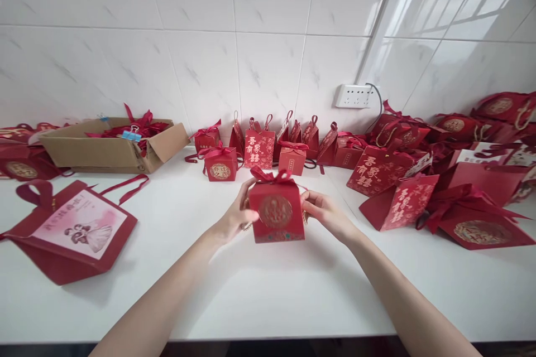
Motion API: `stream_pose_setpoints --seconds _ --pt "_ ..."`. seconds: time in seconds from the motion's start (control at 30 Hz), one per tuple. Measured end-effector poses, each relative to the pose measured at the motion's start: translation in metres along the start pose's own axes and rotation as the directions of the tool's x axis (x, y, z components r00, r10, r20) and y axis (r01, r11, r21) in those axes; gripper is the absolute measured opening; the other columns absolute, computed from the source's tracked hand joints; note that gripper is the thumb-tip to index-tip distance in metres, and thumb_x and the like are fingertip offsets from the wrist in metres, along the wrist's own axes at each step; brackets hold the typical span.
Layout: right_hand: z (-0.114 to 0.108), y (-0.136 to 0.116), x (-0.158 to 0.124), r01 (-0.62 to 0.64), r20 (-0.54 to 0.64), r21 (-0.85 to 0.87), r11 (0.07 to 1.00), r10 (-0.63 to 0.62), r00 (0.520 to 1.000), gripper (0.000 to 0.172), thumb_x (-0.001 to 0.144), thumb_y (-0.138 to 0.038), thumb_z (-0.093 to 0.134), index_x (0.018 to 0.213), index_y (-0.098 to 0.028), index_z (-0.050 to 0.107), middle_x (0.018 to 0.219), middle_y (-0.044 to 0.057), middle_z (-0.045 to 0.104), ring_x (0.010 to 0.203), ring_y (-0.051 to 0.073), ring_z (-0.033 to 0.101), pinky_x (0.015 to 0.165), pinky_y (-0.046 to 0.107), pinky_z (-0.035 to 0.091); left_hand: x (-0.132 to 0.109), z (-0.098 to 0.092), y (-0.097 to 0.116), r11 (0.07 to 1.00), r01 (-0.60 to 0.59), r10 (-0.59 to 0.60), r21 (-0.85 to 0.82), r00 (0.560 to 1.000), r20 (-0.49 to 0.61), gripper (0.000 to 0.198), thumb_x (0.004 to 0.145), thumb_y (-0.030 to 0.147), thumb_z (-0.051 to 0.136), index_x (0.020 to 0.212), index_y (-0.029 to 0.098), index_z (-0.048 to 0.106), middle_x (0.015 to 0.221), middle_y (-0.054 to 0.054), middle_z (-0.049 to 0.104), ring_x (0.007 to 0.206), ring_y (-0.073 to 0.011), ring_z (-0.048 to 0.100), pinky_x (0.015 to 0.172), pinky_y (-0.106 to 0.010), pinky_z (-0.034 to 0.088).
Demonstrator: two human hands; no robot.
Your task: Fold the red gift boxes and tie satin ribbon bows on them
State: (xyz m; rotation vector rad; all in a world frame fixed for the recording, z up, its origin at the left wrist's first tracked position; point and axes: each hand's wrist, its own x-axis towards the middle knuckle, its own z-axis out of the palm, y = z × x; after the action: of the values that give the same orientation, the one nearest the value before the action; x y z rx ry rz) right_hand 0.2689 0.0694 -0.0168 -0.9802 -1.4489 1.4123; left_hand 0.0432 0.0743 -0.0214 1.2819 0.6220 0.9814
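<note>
Between my hands, just above the white table, is a red gift box (277, 228) with a round gold emblem on its front and a red ribbon bow (272, 176) on top. My left hand (238, 209) grips its left side, thumb at the front edge. On the opposite side, the fingers of my right hand (324, 209) are closed at the box's right edge. A bit of gold cord shows beside each hand. Behind the held box stand a small red box with a gold label (220, 166) and another bow-topped box (293, 159).
A cardboard box (100, 163) full of red ribbons, with a blue binder clip (132, 134), stands at the back left. A red box with a couple's picture (79, 228) lies front left. Many red boxes (481, 232) crowd the right. A power strip (355, 96) is on the tiled wall.
</note>
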Motion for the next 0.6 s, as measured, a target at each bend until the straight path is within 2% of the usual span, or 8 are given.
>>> stream_pose_setpoints --seconds 0.07,0.1,0.23,0.3,0.37,0.43,0.5,0.6 --pt "-0.002 -0.001 0.000 -0.008 0.021 0.015 1.000 0.008 1.000 0.030 0.073 -0.043 0.066 0.070 -0.018 0.051 0.059 -0.005 0.049 0.050 0.008 0.043 0.053 0.026 0.037 -0.001 -0.002 0.000 0.977 -0.123 0.113 0.176 0.991 0.068 0.094 0.052 0.018 0.071 0.134 0.026 0.027 0.133 -0.009 0.044 0.118 -0.0286 0.046 0.096 -0.038 0.039" --pt "-0.003 -0.001 0.000 -0.015 0.022 0.031 0.999 0.014 1.000 0.027 0.074 -0.041 0.065 0.069 -0.018 0.051 0.059 -0.005 0.049 0.050 0.008 0.043 0.052 0.025 0.037 -0.001 -0.002 0.000 0.957 -0.145 0.123 0.252 0.987 0.101 0.097 0.051 0.014 0.070 0.136 0.025 0.025 0.133 -0.009 0.043 0.120 -0.0283 0.043 0.100 -0.038 0.035" --pt "-0.008 -0.002 0.002 -0.020 -0.030 0.176 0.984 0.026 0.999 0.025 0.071 -0.039 0.063 0.064 -0.017 0.054 0.066 -0.001 0.051 0.057 0.011 0.049 0.054 0.026 0.040 0.001 -0.007 0.000 0.929 -0.018 -0.034 0.370 0.990 0.134 0.094 0.056 0.013 0.068 0.136 0.022 0.020 0.127 -0.012 0.046 0.118 -0.0277 0.045 0.099 -0.042 0.036" --pt "-0.011 0.000 0.004 -0.019 -0.073 0.272 0.962 0.040 0.997 0.031 0.069 -0.046 0.061 0.060 -0.017 0.053 0.065 0.000 0.050 0.056 0.013 0.051 0.053 0.027 0.041 0.001 -0.012 0.002 0.938 0.052 -0.116 0.341 0.979 0.169 0.095 0.054 0.016 0.070 0.136 0.023 0.021 0.130 -0.013 0.044 0.119 -0.0292 0.044 0.095 -0.042 0.039" --pt "-0.013 0.001 0.005 -0.014 -0.103 0.302 0.953 0.047 0.994 0.036 0.068 -0.050 0.062 0.055 -0.018 0.050 0.063 -0.001 0.050 0.055 0.013 0.051 0.055 0.028 0.041 0.001 -0.019 0.006 0.959 0.072 -0.138 0.275 0.964 0.228 0.097 0.051 0.017 0.072 0.136 0.023 0.025 0.133 -0.013 0.042 0.121 -0.0307 0.042 0.094 -0.041 0.040" --pt "-0.014 0.002 0.005 -0.012 -0.118 0.232 0.973 0.041 0.992 0.038 0.069 -0.050 0.063 0.053 -0.018 0.050 0.062 0.000 0.050 0.058 0.014 0.052 0.061 0.029 0.043 0.001 -0.024 0.009 0.974 0.084 -0.141 0.212 0.953 0.268 0.091 0.050 0.016 0.070 0.133 0.023 0.034 0.129 -0.011 0.048 0.119 -0.0314 0.045 0.091 -0.040 0.042" --pt "-0.012 0.000 0.004 0.001 -0.178 0.040 0.999 0.006 0.984 0.037 0.072 -0.051 0.061 0.056 -0.017 0.054 0.066 0.002 0.053 0.068 0.016 0.053 0.071 0.031 0.043 0.001 -0.026 0.012 0.971 0.116 -0.170 0.211 0.950 0.261 0.075 0.051 0.013 0.066 0.124 0.022 0.048 0.120 -0.009 0.056 0.112 -0.0310 0.051 0.085 -0.038 0.044" --pt "-0.004 -0.005 0.000 0.028 -0.216 -0.237 0.971 -0.081 0.973 0.038 0.075 -0.055 0.056 0.073 -0.017 0.062 0.079 0.004 0.059 0.080 0.019 0.053 0.080 0.034 0.041 0.003 -0.022 0.011 0.948 0.136 -0.178 0.288 0.976 0.126 0.052 0.058 0.015 0.063 0.109 0.022 0.061 0.121 -0.008 0.057 0.107 -0.0295 0.054 0.079 -0.036 0.046"
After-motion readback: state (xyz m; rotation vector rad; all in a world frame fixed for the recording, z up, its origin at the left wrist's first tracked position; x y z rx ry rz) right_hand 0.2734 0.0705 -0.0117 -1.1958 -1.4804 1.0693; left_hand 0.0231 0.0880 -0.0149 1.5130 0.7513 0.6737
